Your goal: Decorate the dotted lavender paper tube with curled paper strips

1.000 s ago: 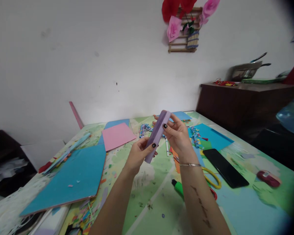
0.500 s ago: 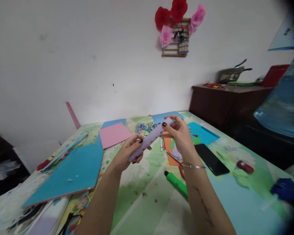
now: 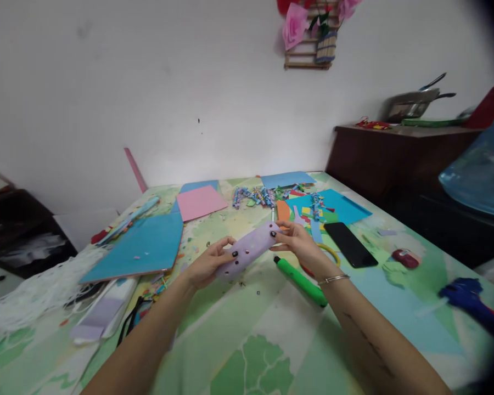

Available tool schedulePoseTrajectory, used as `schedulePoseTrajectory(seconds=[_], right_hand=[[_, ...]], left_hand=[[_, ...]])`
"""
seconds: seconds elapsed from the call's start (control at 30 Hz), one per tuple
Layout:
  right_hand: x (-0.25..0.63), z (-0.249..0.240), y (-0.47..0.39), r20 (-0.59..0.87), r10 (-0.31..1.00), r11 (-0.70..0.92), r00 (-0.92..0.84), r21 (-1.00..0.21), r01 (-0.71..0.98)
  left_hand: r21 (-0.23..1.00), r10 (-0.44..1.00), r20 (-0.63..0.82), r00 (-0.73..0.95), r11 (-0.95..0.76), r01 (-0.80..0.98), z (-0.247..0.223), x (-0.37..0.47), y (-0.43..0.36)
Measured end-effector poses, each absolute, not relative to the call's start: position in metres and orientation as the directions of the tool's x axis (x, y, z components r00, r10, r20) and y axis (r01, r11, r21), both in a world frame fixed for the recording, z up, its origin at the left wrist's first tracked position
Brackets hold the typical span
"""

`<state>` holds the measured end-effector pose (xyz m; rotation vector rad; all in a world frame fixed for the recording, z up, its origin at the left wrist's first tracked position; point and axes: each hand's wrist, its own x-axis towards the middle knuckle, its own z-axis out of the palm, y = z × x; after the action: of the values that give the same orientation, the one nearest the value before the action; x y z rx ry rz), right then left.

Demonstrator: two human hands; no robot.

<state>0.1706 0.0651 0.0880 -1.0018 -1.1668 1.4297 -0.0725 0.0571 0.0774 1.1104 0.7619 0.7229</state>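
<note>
L grip (image 3: 211,264), R grip (image 3: 298,244), both on 1 purp. strip (image 3: 253,247)

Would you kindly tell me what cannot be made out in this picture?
In the head view:
Held purple strip: its back, turned away from the camera.
Left hand: some fingers, behind the strip.
Yellow loop: part, behind the right hand.
Red flower: top, cut off by the upper edge.
Blue jug: part, cut off by the right edge.
</note>
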Motion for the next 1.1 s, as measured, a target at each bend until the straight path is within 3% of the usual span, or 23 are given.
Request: schedulePoseTrajectory(seconds=[0.47, 0.8, 0.93, 1.1], right_hand=[[0.171, 0.037, 0.029, -0.011, 0.99, -0.042, -0.143, -0.977, -0.211], [0.169, 0.023, 0.003, 0.008, 0.998, 0.001, -0.057, -0.991, -0.133], [0.17, 0.019, 0.002, 0.035, 0.999, 0.029, -0.039, -0.991, -0.133], [0.171, 0.02, 0.002, 0.112, 0.994, 0.11, -0.014, -0.988, -0.107]], left_hand=[[0.928, 0.743, -0.23, 0.629, 0.361, -0.088, 0.046, -0.082, 0.016], [0.967, 0.683, -0.189, 0.706, 0.256, 0.012, 0.034, -0.093, 0.003], [0.988, 0.771, -0.129, 0.624, 0.15, 0.018, 0.031, -0.096, 0.005], [0.998, 0.932, -0.052, 0.36, 0.056, 0.001, 0.027, -0.098, 0.009]])
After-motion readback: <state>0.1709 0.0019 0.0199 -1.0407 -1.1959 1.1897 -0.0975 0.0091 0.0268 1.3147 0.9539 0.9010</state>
